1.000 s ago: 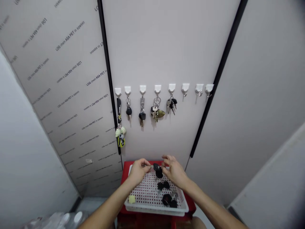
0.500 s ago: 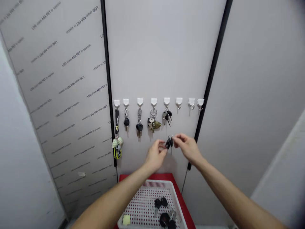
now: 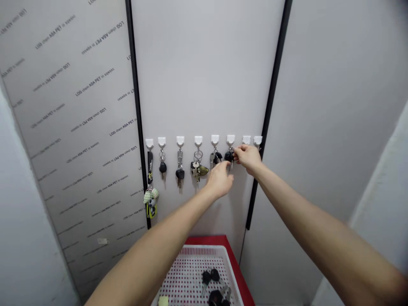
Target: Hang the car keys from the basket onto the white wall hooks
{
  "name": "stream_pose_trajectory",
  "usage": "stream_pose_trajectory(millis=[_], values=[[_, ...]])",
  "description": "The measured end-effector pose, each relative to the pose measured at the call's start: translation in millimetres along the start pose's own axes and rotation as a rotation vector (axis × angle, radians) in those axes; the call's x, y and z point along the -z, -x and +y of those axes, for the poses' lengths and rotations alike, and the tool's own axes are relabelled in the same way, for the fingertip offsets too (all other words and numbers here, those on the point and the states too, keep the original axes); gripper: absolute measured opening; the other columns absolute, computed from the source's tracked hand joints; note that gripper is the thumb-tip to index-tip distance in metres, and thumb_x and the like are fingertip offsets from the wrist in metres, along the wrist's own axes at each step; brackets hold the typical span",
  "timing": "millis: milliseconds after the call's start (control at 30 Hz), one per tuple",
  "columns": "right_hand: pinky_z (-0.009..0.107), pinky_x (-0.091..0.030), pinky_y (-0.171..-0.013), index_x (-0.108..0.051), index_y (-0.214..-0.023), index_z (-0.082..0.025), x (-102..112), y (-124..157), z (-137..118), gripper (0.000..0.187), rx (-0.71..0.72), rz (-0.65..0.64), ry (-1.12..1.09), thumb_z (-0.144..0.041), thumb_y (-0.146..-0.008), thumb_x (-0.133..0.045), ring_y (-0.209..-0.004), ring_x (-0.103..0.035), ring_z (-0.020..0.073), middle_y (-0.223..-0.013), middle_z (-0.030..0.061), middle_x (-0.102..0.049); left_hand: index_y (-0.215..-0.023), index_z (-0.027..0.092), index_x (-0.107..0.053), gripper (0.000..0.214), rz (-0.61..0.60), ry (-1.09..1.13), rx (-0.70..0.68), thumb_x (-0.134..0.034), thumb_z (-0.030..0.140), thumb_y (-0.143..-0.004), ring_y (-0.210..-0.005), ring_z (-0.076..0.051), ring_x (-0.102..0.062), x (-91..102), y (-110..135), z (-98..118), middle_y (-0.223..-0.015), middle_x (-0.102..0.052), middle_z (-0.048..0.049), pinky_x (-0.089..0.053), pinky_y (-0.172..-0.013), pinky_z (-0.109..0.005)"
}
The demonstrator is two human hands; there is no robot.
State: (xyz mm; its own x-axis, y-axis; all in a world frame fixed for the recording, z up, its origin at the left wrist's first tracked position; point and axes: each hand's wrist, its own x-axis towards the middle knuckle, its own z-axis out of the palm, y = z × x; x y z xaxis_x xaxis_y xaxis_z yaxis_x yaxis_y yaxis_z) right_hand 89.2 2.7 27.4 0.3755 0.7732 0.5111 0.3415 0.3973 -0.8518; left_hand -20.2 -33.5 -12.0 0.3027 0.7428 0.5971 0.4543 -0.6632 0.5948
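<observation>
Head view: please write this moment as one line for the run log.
Right hand: black keys at white hook | left hand: below it, holding nothing visible

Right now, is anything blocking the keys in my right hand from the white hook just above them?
Nothing visible stands in the way. The fingers of the right hand hold the black-headed keys just below the white hook. The left hand is lower, and the neighbouring key bunch hangs to one side.

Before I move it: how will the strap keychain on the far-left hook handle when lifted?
Probably floppy: the narrow black strap hangs limp from the white hook. The pale green charm looks light and soft. The yellow-green tag below it will likely swing.
</observation>
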Motion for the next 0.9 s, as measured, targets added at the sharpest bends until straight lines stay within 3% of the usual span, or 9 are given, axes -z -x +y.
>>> stream_pose_trajectory(millis=[167, 267, 333, 433, 467, 533, 667, 767, 900], values=[[0.02, -0.035, -0.04, -0.05, -0.07, -0.015, 3.9, 6.6, 19.2, 0.013, 0.057, 0.038, 0.057, -0.021, -0.061, -0.043, -0.041, -0.043, 0.0066, -0.053, -0.0016, -0.05, -0.096, 0.016, -0.045, 0.033, -0.164, 0.071, 0.097, -0.043, 0.017, -0.063, -0.079, -0.013, -0.048, -11.5, 55.3, -36.0, -0.095, -0.051, -0.0061, -0.037, -0.072, -0.025], [0.021, -0.037, -0.048, -0.049, -0.084, -0.015, 8.1, 41.0, 46.4, 0.024, 0.193, 0.028, 0.181, -0.021, -0.062, -0.041, -0.049, -0.046, 0.0077, -0.061, -0.0005, -0.052, -0.093, 0.015, -0.047, 0.032, -0.267, 0.115, 0.246, -0.044, 0.017, -0.061, -0.079, -0.013, -0.048, -24.5, 104.9, -77.8, -0.092, -0.052, -0.0058, -0.037, -0.071, -0.024], [0.022, -0.037, -0.053, -0.051, -0.084, -0.015, 8.0, 80.9, 70.7, 0.025, 0.227, -0.215, 0.307, -0.021, -0.063, -0.04, -0.054, -0.047, 0.0086, -0.064, 0.0003, -0.053, -0.091, 0.014, -0.048, 0.032, -0.329, 0.114, 0.363, -0.045, 0.016, -0.06, -0.078, -0.013, -0.048, -33.7, 139.9, -103.8, -0.091, -0.053, -0.0063, -0.037, -0.07, -0.024], [0.022, -0.036, -0.056, -0.055, -0.078, -0.016, 3.9, 151.0, 109.7, 0.021, 0.195, -0.819, 0.489, -0.018, -0.063, -0.04, -0.058, -0.049, 0.01, -0.065, 0.0013, -0.057, -0.09, 0.013, -0.05, 0.033, -0.445, 0.038, 0.447, -0.047, 0.015, -0.057, -0.079, -0.015, -0.048, -44.6, 183.7, -128.1, -0.09, -0.054, -0.0067, -0.036, -0.07, -0.025], [0.022, -0.036, -0.058, -0.056, -0.076, -0.016, 1.8, 172.1, 121.7, 0.02, 0.194, -0.949, 0.562, -0.017, -0.061, -0.042, -0.06, -0.049, 0.011, -0.067, 0.0022, -0.058, -0.089, 0.013, -0.05, 0.034, -0.487, 0.0, 0.431, -0.048, 0.014, -0.056, -0.08, -0.016, -0.048, -47.1, 194.0, -132.0, -0.09, -0.053, -0.0068, -0.036, -0.071, -0.026], [0.027, -0.034, -0.063, -0.058, -0.072, -0.016, -2.6, 204.8, 141.1, 0.018, 0.247, -1.074, 0.751, -0.018, -0.057, -0.048, -0.068, -0.05, 0.0154, -0.071, 0.005, -0.059, -0.088, 0.014, -0.051, 0.035, -0.554, -0.079, 0.372, -0.05, 0.015, -0.053, -0.082, -0.017, -0.046, -50.5, 206.7, -134.9, -0.089, -0.053, -0.0069, -0.034, -0.073, -0.026], [0.035, -0.027, -0.07, -0.058, -0.07, -0.016, -10.2, 226.2, 155.4, 0.019, 0.379, -1.096, 1.018, -0.025, -0.055, -0.053, -0.078, -0.048, 0.0217, -0.074, 0.0087, -0.059, -0.085, 0.015, -0.052, 0.034, -0.617, -0.195, 0.368, -0.052, 0.017, -0.051, -0.078, -0.019, -0.047, -53.6, 208.7, -132.0, -0.084, -0.054, -0.0072, -0.034, -0.068, -0.027], [0.032, -0.026, -0.07, -0.058, -0.07, -0.017, -14.1, 217.7, 152.5, 0.015, 0.365, -1.1, 1.028, -0.024, -0.06, -0.048, -0.076, -0.049, 0.0192, -0.073, 0.0073, -0.06, -0.085, 0.015, -0.051, 0.03, -0.593, -0.222, 0.445, -0.047, 0.017, -0.055, -0.074, -0.018, -0.048, -56.0, 203.5, -130.9, -0.078, -0.055, -0.0064, -0.034, -0.064, -0.026], [0.031, -0.026, -0.07, -0.057, -0.074, -0.016, -20.8, 206.8, 154.9, 0.017, 0.348, -1.004, 1.072, -0.021, -0.065, -0.044, -0.078, -0.049, 0.0191, -0.079, 0.0093, -0.059, -0.083, 0.017, -0.051, 0.027, -0.545, -0.236, 0.483, -0.044, 0.016, -0.057, -0.073, -0.017, -0.049, -60.5, 201.6, -134.5, -0.074, -0.055, -0.0046, -0.034, -0.065, -0.025]])
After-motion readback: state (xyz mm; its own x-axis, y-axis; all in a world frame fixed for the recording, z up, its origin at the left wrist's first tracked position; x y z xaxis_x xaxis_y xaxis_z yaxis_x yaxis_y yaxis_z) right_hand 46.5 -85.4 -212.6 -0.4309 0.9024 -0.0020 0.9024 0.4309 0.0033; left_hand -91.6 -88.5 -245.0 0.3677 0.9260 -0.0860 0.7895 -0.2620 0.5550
